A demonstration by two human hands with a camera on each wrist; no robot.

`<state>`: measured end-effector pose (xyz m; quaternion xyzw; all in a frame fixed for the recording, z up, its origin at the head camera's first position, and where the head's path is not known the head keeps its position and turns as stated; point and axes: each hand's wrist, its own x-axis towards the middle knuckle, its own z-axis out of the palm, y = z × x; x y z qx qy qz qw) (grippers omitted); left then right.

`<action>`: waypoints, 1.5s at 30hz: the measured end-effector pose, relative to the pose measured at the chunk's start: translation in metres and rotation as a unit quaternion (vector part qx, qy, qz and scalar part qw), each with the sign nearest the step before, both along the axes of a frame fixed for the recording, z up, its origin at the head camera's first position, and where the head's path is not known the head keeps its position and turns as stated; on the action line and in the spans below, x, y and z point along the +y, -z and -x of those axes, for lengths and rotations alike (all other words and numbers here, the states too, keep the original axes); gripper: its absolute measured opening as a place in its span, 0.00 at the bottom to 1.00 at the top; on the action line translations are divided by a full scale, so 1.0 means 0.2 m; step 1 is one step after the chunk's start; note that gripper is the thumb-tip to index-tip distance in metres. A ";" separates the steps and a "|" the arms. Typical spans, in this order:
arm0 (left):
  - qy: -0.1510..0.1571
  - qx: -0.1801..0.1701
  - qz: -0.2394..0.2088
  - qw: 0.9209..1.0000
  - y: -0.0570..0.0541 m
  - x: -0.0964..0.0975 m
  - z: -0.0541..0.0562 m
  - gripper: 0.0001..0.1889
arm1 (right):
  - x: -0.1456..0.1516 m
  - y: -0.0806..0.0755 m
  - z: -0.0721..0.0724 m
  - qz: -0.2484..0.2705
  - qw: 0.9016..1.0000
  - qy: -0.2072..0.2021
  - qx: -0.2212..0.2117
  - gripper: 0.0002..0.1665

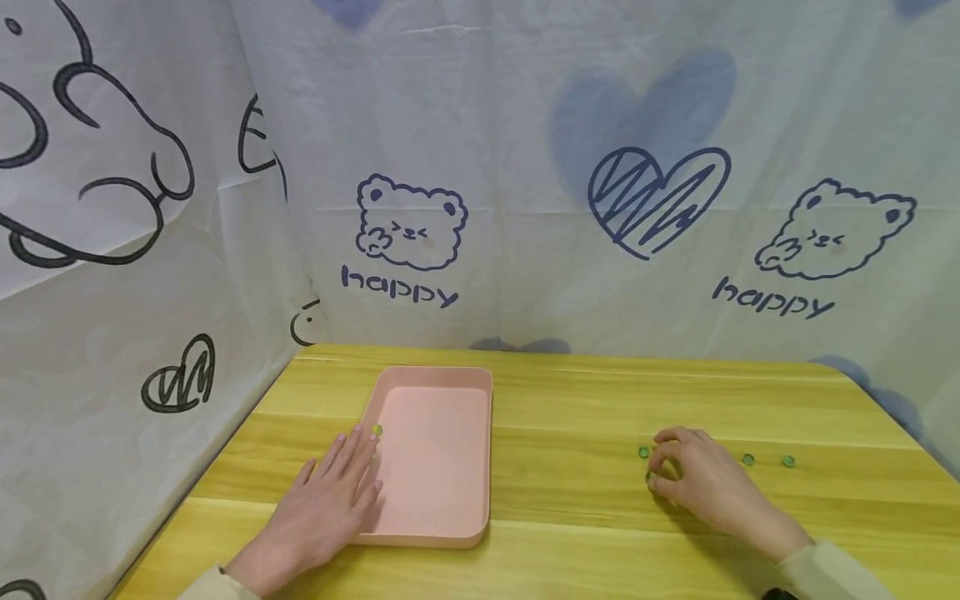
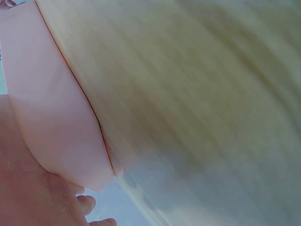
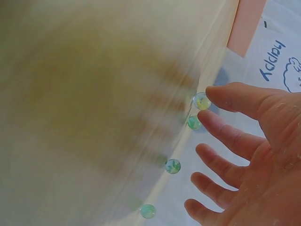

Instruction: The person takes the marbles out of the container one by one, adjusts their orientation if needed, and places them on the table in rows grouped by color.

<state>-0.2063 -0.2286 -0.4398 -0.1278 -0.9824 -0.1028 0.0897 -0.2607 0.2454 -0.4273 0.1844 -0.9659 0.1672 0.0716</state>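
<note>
In the head view, the left hand [image 1: 322,508] lies flat with fingers spread over the left rim of a pink tray [image 1: 435,458]. A yellow-green marble [image 1: 377,429] is in the tray by its fingertips; part of the tray's left side is hidden under the hand. My right hand [image 1: 708,483], over the table to the right, pinches a clear marble with a yellow-green swirl [image 3: 202,100] between thumb and index fingertips, at table level. Its other fingers are spread loosely. Close by sits a green marble [image 1: 643,452]. Beyond the hand lie two more green marbles, one [image 1: 747,459] nearer and one [image 1: 788,461] farther right.
The wood-grain table [image 1: 562,467] stretches between the tray and the marbles. A white cloth [image 1: 525,250] with bear and heart drawings hangs behind it and along the left side. A small dark object [image 1: 780,594] shows at the right sleeve.
</note>
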 end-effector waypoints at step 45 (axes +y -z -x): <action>-0.005 -0.001 -0.004 1.000 0.01 -0.01 0.01 0.35 | -0.75 -0.21 0.12 0.068 0.988 -0.129 0.054 0.06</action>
